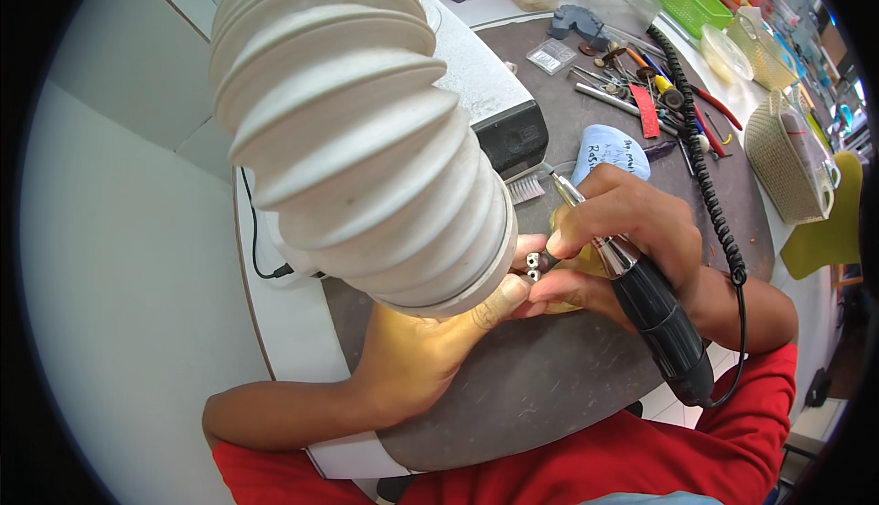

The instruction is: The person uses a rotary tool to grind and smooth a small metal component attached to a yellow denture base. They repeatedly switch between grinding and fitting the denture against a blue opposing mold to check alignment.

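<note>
Under the mouth of the ribbed white suction hose (357, 130), a tiny silver metal piece (533, 265) sits pinched in the left hand (430, 340), while the right hand (623, 239) grips the black rotary handpiece (655, 313), whose bit could skid onto fingertips.

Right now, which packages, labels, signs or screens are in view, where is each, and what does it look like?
Paper label: on the dark round mat just beyond the right hand, pale blue, rounded, handwritten on.
Small clear packet: farther back on the mat, rectangular, transparent, small parts inside.
Red strip tag: among the hand tools at the back, narrow, plain red.
No screens or signs show.
</note>
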### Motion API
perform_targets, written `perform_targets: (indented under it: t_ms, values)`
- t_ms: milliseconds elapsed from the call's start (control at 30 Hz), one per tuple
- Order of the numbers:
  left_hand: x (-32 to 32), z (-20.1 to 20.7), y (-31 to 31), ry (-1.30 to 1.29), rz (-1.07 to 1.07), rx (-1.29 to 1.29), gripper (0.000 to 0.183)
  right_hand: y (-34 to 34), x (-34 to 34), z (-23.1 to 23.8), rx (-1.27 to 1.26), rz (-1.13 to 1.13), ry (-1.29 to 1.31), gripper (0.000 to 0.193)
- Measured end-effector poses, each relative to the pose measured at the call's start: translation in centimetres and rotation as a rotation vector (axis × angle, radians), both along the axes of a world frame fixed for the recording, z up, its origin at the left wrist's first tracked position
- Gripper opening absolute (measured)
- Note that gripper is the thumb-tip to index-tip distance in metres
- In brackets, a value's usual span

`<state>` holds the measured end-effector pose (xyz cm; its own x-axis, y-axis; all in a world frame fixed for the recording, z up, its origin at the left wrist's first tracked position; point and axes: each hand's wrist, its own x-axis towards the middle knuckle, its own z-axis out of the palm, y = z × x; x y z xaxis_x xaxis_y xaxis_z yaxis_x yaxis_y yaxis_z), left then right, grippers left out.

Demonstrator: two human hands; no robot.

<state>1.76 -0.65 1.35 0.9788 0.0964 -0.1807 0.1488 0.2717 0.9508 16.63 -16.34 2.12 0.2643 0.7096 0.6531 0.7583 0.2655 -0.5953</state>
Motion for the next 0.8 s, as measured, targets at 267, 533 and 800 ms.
perform_targets:
  t_ms: [267, 533, 800]
  values:
    - [0.23, 0.22, -0.15, 0.035, 0.063, -0.052, 0.034, 0.14, 0.03, -0.54, 0.054, 0.015, 0.019, 0.023]
    - [0.13, 0.09, 0.25, 0.029, 0.044, 0.045, 0.027, -0.03, -0.2, -0.81, 0.023, 0.024, 0.074, 0.023]
    - [0.08, -0.04, 0.36, 0.026, 0.034, 0.083, 0.028, -0.06, -0.37, -0.93, 0.016, 0.014, 0.083, 0.025]
